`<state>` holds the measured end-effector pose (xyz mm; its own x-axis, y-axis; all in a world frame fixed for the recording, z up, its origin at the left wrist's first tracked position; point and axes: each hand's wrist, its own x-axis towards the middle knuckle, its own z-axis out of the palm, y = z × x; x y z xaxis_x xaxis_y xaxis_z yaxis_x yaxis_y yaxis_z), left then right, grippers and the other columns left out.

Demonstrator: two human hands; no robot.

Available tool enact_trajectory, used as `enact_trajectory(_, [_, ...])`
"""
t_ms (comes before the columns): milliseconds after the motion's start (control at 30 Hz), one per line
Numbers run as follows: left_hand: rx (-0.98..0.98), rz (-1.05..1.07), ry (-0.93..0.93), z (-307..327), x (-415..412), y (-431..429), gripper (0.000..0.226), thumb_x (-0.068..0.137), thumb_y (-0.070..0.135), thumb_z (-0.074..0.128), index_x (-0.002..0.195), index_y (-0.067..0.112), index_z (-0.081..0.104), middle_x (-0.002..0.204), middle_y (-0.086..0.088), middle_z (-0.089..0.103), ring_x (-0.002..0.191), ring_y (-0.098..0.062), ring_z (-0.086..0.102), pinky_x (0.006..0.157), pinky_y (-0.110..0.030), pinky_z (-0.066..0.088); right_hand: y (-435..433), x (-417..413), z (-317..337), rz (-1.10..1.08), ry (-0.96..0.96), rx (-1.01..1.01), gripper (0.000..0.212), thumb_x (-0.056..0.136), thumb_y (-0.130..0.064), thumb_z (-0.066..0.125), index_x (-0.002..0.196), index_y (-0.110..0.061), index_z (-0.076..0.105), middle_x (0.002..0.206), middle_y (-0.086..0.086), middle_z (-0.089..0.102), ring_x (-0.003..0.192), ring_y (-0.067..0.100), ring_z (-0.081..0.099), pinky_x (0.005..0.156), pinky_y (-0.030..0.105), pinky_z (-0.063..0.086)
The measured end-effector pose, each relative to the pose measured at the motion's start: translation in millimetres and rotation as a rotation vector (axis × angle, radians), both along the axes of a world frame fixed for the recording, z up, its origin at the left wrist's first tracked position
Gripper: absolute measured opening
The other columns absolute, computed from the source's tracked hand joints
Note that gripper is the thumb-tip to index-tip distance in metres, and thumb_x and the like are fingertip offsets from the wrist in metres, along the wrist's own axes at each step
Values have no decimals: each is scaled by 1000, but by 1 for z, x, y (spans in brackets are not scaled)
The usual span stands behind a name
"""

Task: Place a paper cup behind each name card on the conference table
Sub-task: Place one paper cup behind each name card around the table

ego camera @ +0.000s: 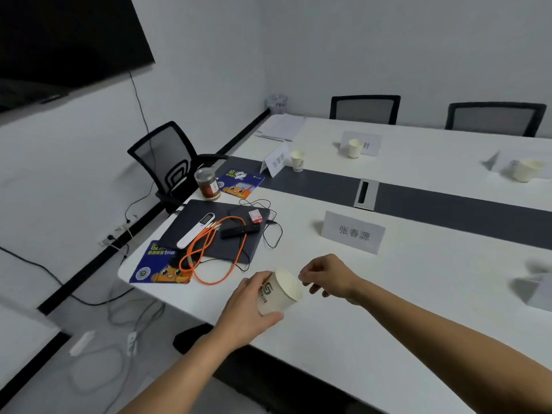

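Observation:
My left hand grips a white paper cup with a logo, tilted, just above the near side of the white conference table. My right hand hovers at the cup's rim, fingers curled and pinched; whether they touch the rim I cannot tell. A name card stands a little beyond the hands with no cup by it. Three more cups stand by the far name cards. Another card is at the right edge.
At the table's left end lie a dark laptop with an orange cable, a white remote, a black device, blue booklets and a jar. A cable port sits in the dark centre strip. Chairs stand at the left and far side.

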<state>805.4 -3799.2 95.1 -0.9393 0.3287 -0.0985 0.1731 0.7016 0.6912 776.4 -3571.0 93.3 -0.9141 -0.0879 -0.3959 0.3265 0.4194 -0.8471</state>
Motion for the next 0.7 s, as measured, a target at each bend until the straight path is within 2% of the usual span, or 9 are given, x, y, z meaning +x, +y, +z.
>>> enact_trajectory(100, [34,-52,17,-4,-36,9,73,70,28,83,133,32,45,124,15,50,114,-7,49,96,-27,45,3,-23,-1,-11,-43,-27,23,92,-20,62,98,-1,72,87,9,73,66,13,65,54,22,45])
enact_trajectory(233, [62,-110,5,-7,-67,20,74,70,25,84,134,30,46,122,17,47,110,-3,49,92,-19,42,15,-38,0,-57,-61,-88,26,96,-19,54,98,1,72,83,9,71,64,9,66,54,22,47])
enact_trajectory(367, [68,-191,-20,-16,-105,37,74,71,25,84,134,29,46,123,15,49,109,-4,49,89,-18,41,29,-53,-5,-138,-73,-110,26,96,-21,58,94,0,72,81,10,70,65,11,65,55,23,46])
enact_trajectory(600, [40,-389,-96,-49,-179,68,78,70,32,82,138,33,43,124,13,51,110,-8,53,97,-28,46,56,-84,-18,-348,-128,-16,17,92,-14,64,78,-5,70,69,9,66,58,11,60,52,23,43])
enact_trajectory(700, [-41,-423,-126,-73,-208,73,75,77,37,77,142,32,39,129,10,48,122,-8,48,103,-32,43,82,-104,-21,-493,-116,99,15,89,-12,65,80,-3,71,68,10,67,58,15,60,50,24,42])
